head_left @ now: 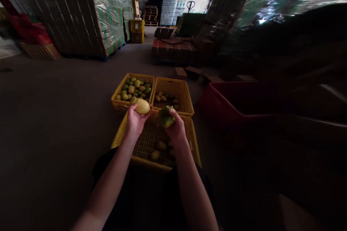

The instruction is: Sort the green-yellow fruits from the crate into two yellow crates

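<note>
My left hand point(136, 121) holds a yellow mango point(142, 106), thumb on its side and fingers beneath. Beside it, my right hand point(176, 127) grips a dark green mango point(166, 117). Both hands are above the near yellow crate point(195, 148), which has several mangoes point(161, 145) in its right part. Behind it on the left, a yellow crate point(115, 95) is full of green and yellow mangoes point(132, 88). A third yellow crate point(187, 95) at the back right has several mangoes point(160, 97) on its bottom.
A red tub point(227, 106) stands to the right of the crates. Flattened cartons point(173, 48) are stacked beyond them. Tall wrapped pallet stacks point(104, 11) flank the floor left and right. Stacked yellow crates point(137, 30) and a pallet jack handle point(190, 5) are farther back.
</note>
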`<state>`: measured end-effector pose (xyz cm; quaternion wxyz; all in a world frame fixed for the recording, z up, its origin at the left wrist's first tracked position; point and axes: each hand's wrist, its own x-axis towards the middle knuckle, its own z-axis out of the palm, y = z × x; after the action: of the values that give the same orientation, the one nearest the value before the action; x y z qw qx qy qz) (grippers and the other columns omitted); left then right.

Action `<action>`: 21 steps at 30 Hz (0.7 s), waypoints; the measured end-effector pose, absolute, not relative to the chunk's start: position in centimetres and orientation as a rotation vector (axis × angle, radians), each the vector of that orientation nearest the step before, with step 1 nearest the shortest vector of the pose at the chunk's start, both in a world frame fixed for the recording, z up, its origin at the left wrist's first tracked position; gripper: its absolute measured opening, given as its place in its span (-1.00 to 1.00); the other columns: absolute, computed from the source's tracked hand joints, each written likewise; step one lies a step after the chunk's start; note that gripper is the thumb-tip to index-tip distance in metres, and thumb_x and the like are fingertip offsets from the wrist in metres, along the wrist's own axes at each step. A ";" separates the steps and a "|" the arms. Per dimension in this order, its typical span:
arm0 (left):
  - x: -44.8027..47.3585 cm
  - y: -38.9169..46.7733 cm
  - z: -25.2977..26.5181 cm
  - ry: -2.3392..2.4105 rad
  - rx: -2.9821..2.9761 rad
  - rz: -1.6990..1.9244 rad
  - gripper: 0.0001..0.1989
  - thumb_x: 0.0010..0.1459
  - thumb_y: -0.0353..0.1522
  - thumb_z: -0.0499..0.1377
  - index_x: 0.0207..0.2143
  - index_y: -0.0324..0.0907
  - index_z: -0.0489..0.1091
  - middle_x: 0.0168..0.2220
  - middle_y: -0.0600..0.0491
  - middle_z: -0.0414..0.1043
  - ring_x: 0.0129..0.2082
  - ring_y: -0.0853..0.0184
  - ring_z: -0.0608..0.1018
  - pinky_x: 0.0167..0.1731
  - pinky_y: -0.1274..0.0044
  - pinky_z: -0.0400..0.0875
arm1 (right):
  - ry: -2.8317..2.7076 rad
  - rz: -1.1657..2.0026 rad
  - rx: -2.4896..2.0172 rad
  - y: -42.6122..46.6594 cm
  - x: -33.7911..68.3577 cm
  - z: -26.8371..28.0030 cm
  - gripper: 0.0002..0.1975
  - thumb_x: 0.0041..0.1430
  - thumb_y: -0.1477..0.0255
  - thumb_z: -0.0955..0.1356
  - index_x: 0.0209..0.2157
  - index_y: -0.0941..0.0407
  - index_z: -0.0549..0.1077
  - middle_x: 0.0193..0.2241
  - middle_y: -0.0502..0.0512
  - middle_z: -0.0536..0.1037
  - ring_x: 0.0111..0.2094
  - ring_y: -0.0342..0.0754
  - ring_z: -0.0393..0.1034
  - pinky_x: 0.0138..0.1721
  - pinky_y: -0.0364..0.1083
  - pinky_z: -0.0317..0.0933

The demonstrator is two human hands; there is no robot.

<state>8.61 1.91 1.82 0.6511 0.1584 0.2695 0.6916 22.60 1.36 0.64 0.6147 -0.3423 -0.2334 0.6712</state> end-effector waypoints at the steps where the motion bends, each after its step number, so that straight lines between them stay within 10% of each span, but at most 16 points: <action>1: 8.8 2.0 1.7 0.672 0.406 1.588 -0.69 -0.02 -0.26 0.19 -0.19 -0.15 0.34 -0.23 0.01 0.44 -0.23 0.23 0.56 -0.22 0.37 0.51 | -0.546 1.528 -0.791 1.4 22.6 0.6 -0.76 -0.21 0.32 0.44 -0.42 0.05 0.43 -0.50 -0.05 0.53 -0.52 -0.06 0.42 -0.51 -0.07 0.35; 9: 9.8 1.5 0.7 0.949 0.865 1.730 -0.64 -0.08 -0.38 0.36 -0.17 -0.05 0.43 -0.06 0.04 0.44 0.05 0.25 0.43 -0.03 0.53 0.36 | -0.819 1.229 -0.859 1.0 23.1 -0.5 -0.56 -0.30 0.44 0.50 -0.26 0.01 0.43 -0.44 -0.13 0.49 -0.45 -0.14 0.34 -0.43 -0.17 0.26; 21: 9.6 0.5 1.1 1.040 1.409 1.683 -0.61 -0.22 -0.38 0.44 -0.25 -0.03 0.49 -0.20 0.02 0.41 -0.07 0.17 0.43 0.11 0.36 0.20 | -1.021 1.031 -0.902 0.6 24.2 -0.4 -0.55 -0.23 0.45 0.51 -0.19 0.00 0.46 -0.21 -0.04 0.55 -0.23 -0.06 0.41 -0.13 -0.07 0.28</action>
<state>9.65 0.51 1.12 0.3487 0.5436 0.4013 0.6495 24.24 0.60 -0.45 0.6569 -0.3980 -0.4506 0.4549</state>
